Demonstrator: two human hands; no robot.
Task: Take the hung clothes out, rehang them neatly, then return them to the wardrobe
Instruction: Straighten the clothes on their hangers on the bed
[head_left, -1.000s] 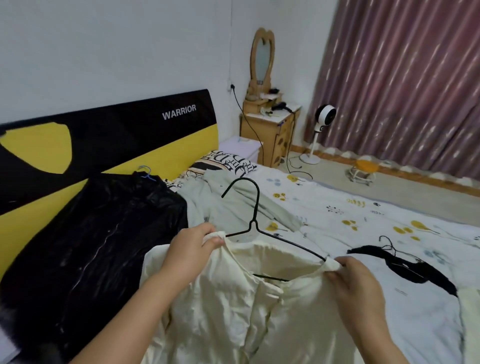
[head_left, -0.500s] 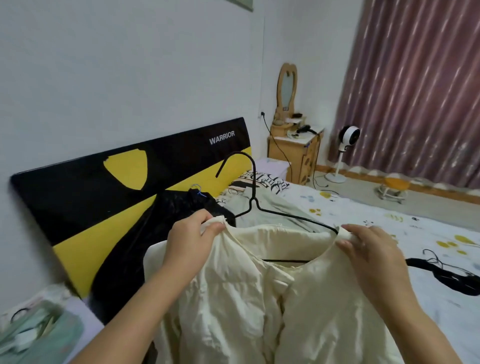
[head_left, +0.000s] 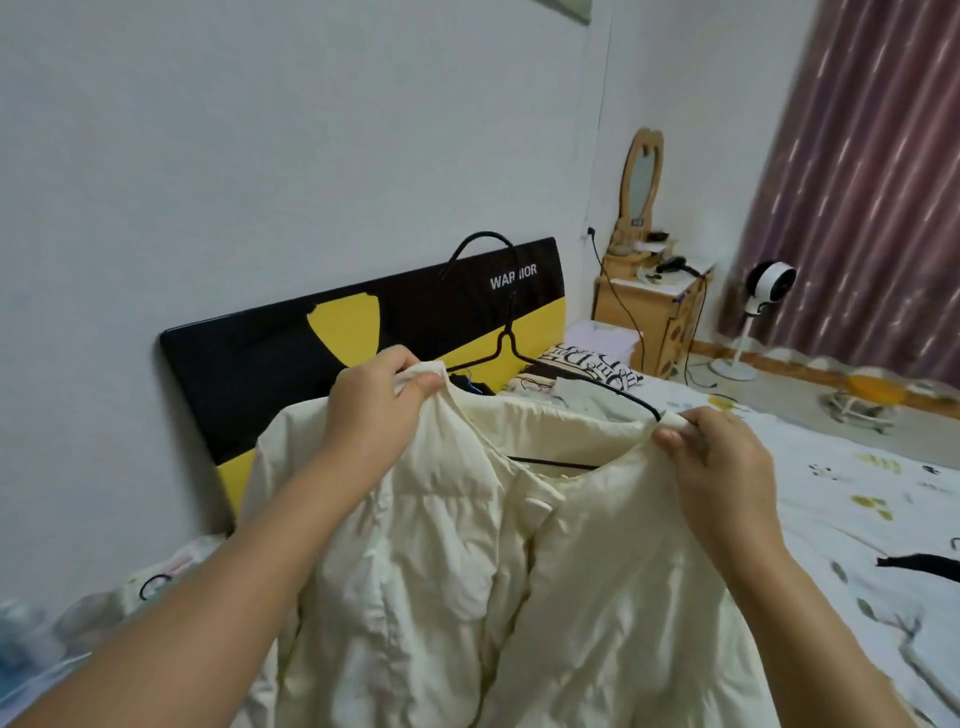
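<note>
**Cream jacket on black wire hanger, held up over the bed**

Item 1, cream jacket (head_left: 467, 571): padded, creased, front facing me. I have it raised above the bed (head_left: 831, 493), collar at about headboard (head_left: 291, 364) height, body hanging down out of view.

Item 2, black wire hanger (head_left: 506, 343): sits inside the neck opening. Hook stands up in front of the headboard; the lower bar shows across the collar gap.

Item 3, left hand (head_left: 382, 402): pinching the left shoulder seam at the collar, thumb over fabric.

Item 4, right hand (head_left: 711, 447): pinching the right shoulder at the collar edge, just where the hanger arm disappears under the cloth.

Item 5, second black hanger (head_left: 922, 564): lying on the bed sheet, well apart, at the right edge.

Risks, my judgement: I grip cloth only, so the hanger can tip or slide out through the wide neck if I tilt the jacket. The front looks open, so one shoulder may slip off the thin wire once I let go. Uneven seating would leave it crooked in the wardrobe, which is not in view.
</note>
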